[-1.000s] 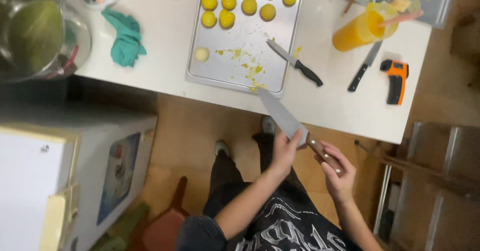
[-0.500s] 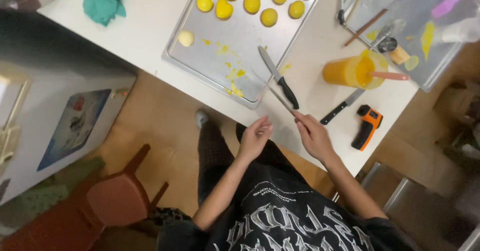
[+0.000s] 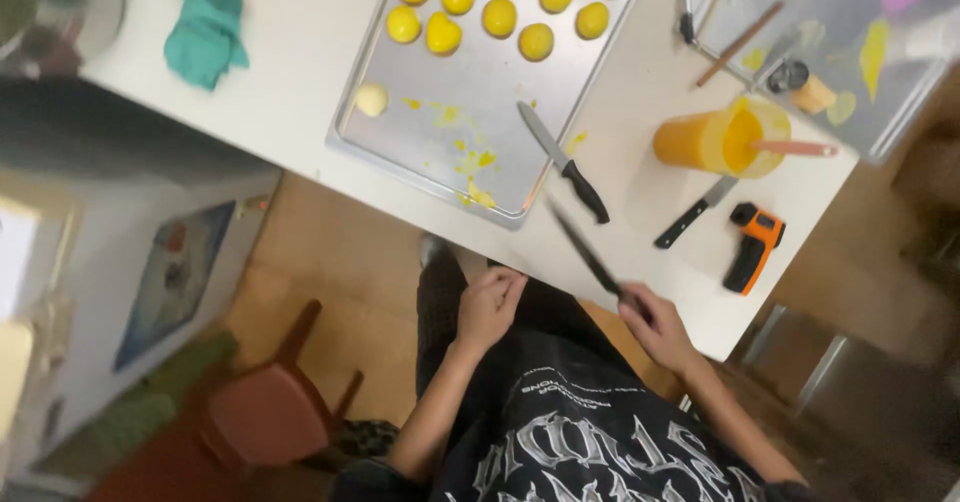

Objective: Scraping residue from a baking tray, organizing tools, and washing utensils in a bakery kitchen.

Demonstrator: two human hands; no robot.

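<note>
Right hand (image 3: pixel 655 327) closed around the handle of a long dark-bladed knife (image 3: pixel 583 250), blade angled up and away over the white table edge (image 3: pixel 300 122). Left hand (image 3: pixel 488 307) loosely curled, empty, just beside it. Beyond the blade: silver baking tray (image 3: pixel 470 112) with yellow balls (image 3: pixel 500 7); black-handled knife (image 3: pixel 565 165) on its rim.

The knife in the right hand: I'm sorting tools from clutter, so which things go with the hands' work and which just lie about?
In hand:
right hand
large knife
left hand, empty

Lying about:
tray
yellow balls
small knife
orange cup
teal cloth
orange thermometer
</note>
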